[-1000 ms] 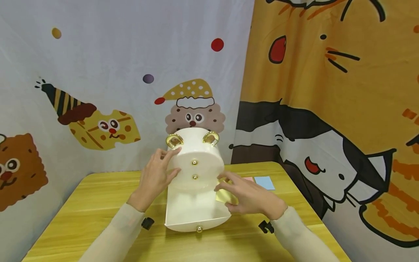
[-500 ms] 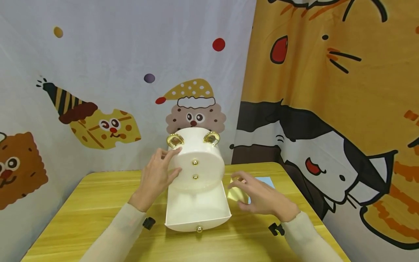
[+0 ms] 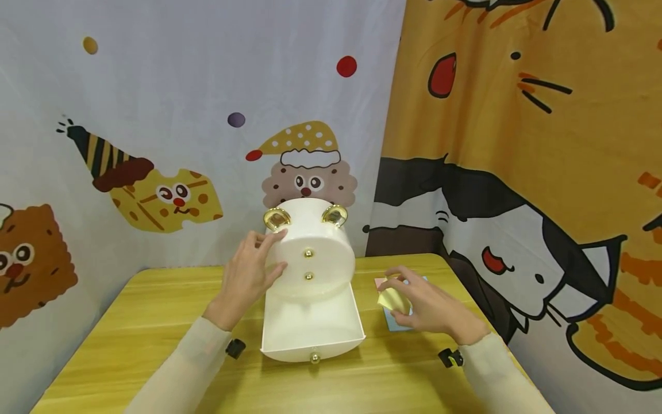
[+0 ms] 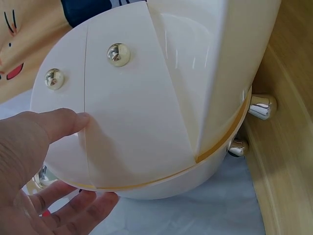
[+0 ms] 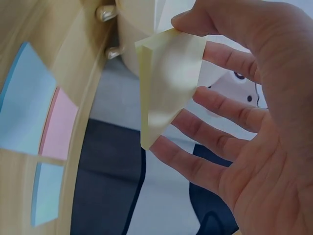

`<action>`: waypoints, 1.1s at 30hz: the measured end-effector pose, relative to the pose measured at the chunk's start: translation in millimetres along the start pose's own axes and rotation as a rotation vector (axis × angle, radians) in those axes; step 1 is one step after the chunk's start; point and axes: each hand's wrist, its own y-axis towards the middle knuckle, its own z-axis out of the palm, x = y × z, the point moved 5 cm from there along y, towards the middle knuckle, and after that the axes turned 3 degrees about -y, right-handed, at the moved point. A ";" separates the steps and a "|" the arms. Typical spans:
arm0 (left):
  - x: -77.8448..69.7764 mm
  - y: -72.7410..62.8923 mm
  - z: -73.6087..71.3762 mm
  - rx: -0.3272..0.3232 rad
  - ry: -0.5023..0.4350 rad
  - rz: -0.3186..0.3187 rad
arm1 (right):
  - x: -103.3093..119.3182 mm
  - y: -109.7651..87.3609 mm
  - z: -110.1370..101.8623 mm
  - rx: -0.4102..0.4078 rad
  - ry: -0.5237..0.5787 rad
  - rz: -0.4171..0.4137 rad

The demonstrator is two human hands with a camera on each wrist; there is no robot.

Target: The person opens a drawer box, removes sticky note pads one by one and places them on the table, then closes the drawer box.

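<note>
A white storage box (image 3: 336, 250) with gold ears and round gold knobs stands on the table. Its bottom drawer (image 3: 312, 319) is pulled out toward me, and nothing shows inside. My left hand (image 3: 244, 279) holds the box at its left edge, thumb on the front face and fingers round the side. To the right of the box, my right hand (image 3: 434, 305) holds a pad of yellow sticky notes (image 5: 171, 78) between thumb and fingers, lifted off the table. Beneath it lie a blue sticky-note pad (image 5: 27, 100) and a pink one (image 5: 59, 122).
A smaller light-blue pad (image 5: 48, 191) lies beside the pink one near the table edge. The wooden table (image 3: 170, 333) backs onto a printed curtain (image 3: 186, 69). Short gold feet (image 4: 262, 106) hold the box above the tabletop.
My right hand has moved to the right with the yellow sticky notes, away from beside the drawer to above the blue and pink pads. My left hand has stayed on the box.
</note>
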 end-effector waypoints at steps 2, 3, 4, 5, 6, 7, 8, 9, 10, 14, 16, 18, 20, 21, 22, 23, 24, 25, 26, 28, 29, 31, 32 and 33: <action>0.2 0.9 0.1 0.004 0.001 -0.005 | -6.0 -2.2 0.3 0.013 -0.003 0.032; 0.3 1.2 0.2 0.005 0.001 -0.007 | -8.5 -3.2 0.5 0.015 0.000 0.041; 0.4 1.4 0.3 0.008 0.002 -0.010 | -11.0 -4.3 0.7 0.017 0.004 0.049; 0.5 1.6 0.3 0.010 0.001 -0.013 | -13.1 -5.3 0.9 0.019 0.007 0.059; 0.7 1.7 0.3 0.012 0.001 -0.015 | -15.3 -6.4 1.2 0.017 0.012 0.064; 0.7 1.8 0.3 0.013 0.000 -0.017 | -17.3 -7.6 1.6 0.012 0.015 0.065; 0.6 1.9 0.2 0.013 -0.001 -0.017 | -19.3 -8.8 2.4 0.009 0.017 0.068; 0.6 1.8 0.2 0.015 -0.002 -0.017 | -21.8 -10.1 3.3 0.007 0.019 0.073; 0.6 1.8 0.1 0.015 -0.003 -0.017 | -24.4 -11.4 4.6 0.009 0.018 0.082; 1.2 0.7 1.5 0.022 -0.006 -0.021 | -34.8 -15.7 11.3 0.021 0.015 0.113; 1.5 0.3 2.0 0.022 -0.005 -0.022 | -39.3 -17.2 13.8 0.027 0.018 0.129; 1.6 0.0 2.1 0.020 -0.005 -0.022 | -42.4 -18.2 15.0 0.032 0.023 0.142; 1.4 0.1 1.6 0.015 -0.004 -0.019 | -44.9 -19.0 15.6 0.034 0.024 0.151; 1.4 0.2 1.2 0.011 -0.004 -0.017 | -46.0 -19.3 15.7 0.036 0.025 0.156; 1.3 0.1 1.3 0.008 -0.005 -0.015 | -47.0 -19.9 16.1 0.038 0.024 0.158; 1.3 0.2 1.2 0.006 -0.006 -0.014 | -47.7 -20.4 16.3 0.037 0.024 0.158; 1.3 0.2 1.2 0.004 -0.007 -0.012 | -48.6 -20.9 16.6 0.037 0.021 0.160; 1.3 0.3 1.0 0.002 -0.008 -0.011 | -49.6 -21.5 17.0 0.036 0.019 0.165; 1.4 0.3 0.9 0.001 -0.009 -0.010 | -50.4 -22.0 17.3 0.033 0.023 0.166; 1.6 0.5 0.7 0.000 -0.008 -0.010 | -52.0 -23.0 18.4 0.028 0.023 0.171; 1.6 0.5 0.6 0.001 -0.007 -0.011 | -52.5 -23.6 18.8 0.024 0.022 0.170; 1.6 0.5 0.7 0.004 -0.006 -0.012 | -53.7 -25.0 20.1 0.021 0.022 0.169; 1.5 0.5 0.9 0.006 -0.005 -0.013 | -54.4 -25.6 20.7 0.020 0.023 0.166; 1.4 0.5 1.1 0.008 -0.005 -0.014 | -55.2 -26.4 21.4 0.022 0.020 0.168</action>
